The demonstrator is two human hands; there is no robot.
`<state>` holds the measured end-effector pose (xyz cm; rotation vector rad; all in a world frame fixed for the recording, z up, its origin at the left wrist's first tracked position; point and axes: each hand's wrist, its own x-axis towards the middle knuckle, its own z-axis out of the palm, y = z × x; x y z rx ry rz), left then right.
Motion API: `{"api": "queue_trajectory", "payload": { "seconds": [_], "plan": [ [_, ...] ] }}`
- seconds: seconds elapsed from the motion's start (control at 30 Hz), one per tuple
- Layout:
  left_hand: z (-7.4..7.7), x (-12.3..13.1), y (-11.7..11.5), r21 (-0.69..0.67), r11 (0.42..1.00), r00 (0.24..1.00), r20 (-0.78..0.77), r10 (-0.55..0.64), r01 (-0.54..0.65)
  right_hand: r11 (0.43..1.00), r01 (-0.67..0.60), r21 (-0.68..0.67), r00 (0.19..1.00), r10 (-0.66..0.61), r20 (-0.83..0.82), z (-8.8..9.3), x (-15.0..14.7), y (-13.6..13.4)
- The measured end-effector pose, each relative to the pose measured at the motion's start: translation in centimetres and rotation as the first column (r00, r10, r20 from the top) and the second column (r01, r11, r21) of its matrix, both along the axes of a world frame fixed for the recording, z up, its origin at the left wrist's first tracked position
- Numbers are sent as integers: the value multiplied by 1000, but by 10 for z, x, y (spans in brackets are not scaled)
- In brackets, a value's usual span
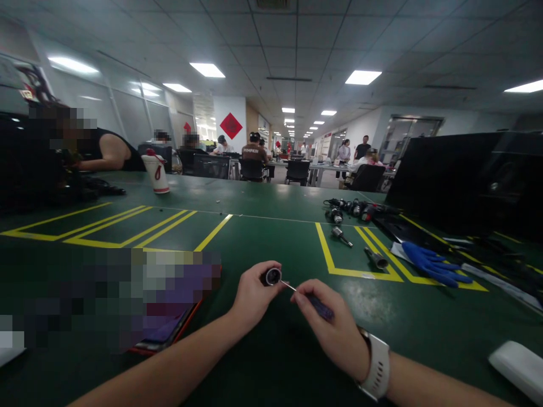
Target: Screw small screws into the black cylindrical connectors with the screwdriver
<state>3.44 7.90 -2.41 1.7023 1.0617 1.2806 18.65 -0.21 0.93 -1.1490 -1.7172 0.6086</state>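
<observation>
My left hand (257, 291) is closed round a small dark cylinder (273, 276), whose round, hollow-looking end with a pale rim faces me. In my right hand (328, 325) is a screwdriver (320, 307) with a dark purplish handle. Its thin metal shaft points up and left, and the tip reaches the lower right of the cylinder's rim; whether it touches cannot be made out. Both hands are held over the green table (271, 198). To the right, inside yellow tape lines, lie a metal part with a thin shaft (341, 236) and a short metal tube (376, 258).
Several dark cylindrical parts with cables (354, 209) lie at the back right, near a blue glove (430, 263). A large black screen (453, 175) stands at right. On the left are a white cup (156, 172), a partly blurred purple item (182, 305) and a person leaning over.
</observation>
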Motion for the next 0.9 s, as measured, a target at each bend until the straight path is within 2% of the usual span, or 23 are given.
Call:
{"api": "queue_trajectory", "payload": {
  "seconds": [0.17,0.33,0.43,0.67,0.9],
  "plan": [
    [1,1,-5,-2,1000,1000,-5,-18,18,998,1,-68,999,-3,-33,-2,1,1],
    [5,0,-8,4,1000,999,-44,-19,20,969,-84,-232,958,14,-288,-2,5,5],
    [6,-1,-9,17,1000,998,-65,-20,21,963,-108,-246,930,11,-368,-3,5,6],
    [6,1,-11,28,1000,998,-58,2,0,982,2,-191,974,-46,-223,-1,2,-3],
    [2,1,-7,18,999,1000,-12,27,-26,985,1,-171,985,-31,-172,0,-1,-7]
  ]
}}
